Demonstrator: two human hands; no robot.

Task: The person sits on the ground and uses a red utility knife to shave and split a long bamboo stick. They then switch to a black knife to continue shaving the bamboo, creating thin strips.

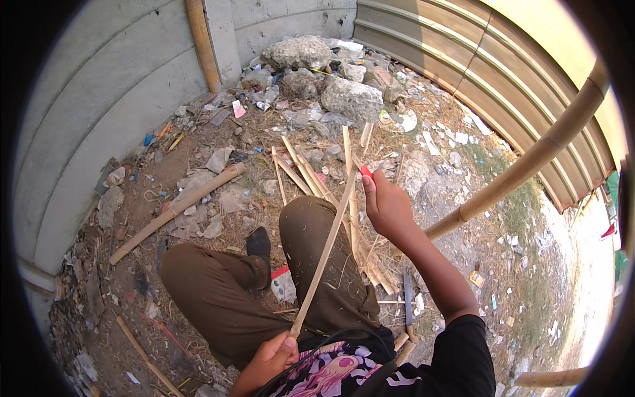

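A long, thin bamboo strip [324, 259] slants across my lap. My left hand [272, 359] is closed round its near end, close to my body. At the far end, my right hand [387, 204] grips a small red-handled tool [366, 172], which looks like a knife, against the strip; most of it is hidden by my fingers. Beyond my raised knee lie several split bamboo pieces [352, 205]. A long-bladed knife [407, 294] rests on the ground beside my right thigh. Pale shavings are scattered over my brown trousers [311, 245].
A thick bamboo pole [522, 169] slopes in from the right, beyond my right forearm. Another bamboo length [178, 212] lies at left. Large rocks [352, 99] and litter cover the ground at the back. A grey wall [119, 86] and corrugated metal fence [489, 59] enclose the corner.
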